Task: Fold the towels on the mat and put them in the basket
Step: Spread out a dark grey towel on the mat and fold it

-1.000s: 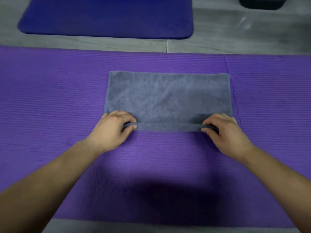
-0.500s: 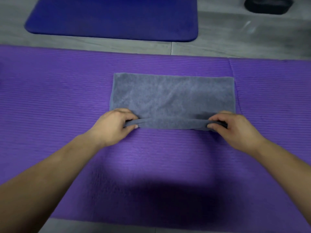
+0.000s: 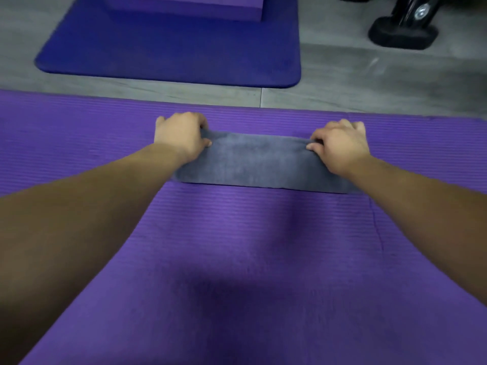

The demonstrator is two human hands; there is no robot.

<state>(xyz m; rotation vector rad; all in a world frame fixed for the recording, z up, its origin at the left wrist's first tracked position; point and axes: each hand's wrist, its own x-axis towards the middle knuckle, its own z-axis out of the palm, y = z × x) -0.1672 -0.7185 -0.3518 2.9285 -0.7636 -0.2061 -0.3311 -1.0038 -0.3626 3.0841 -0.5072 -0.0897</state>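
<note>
Left forearm reaches in from the lower left across the purple mat (image 3: 237, 259). Left hand (image 3: 181, 137) sits at the towel's far left corner, fingers curled over the far edge, thumb pressed on the top face, pinching the cloth. Grey towel (image 3: 258, 162) lies flat on the mat as a long, narrow band running left to right between the two hands; its near edge is straight and faces the person, its far edge is bunched slightly where the hands hold it. The left wrist covers the band's near left end. Right hand (image 3: 340, 143) holds the far right corner the same way, fingers curled over the far edge, thumb on top; the right forearm crosses the band's near right end. Hands are well apart, one at each end of the towel, both clamped on it. Beyond the mat, a strip of grey floor (image 3: 369, 83). On it at upper left, a dark blue mat (image 3: 171, 48) with a purple block (image 3: 189, 6) resting on top. At upper right, a black stand base (image 3: 403, 35), partly cut off by the frame edge.
</note>
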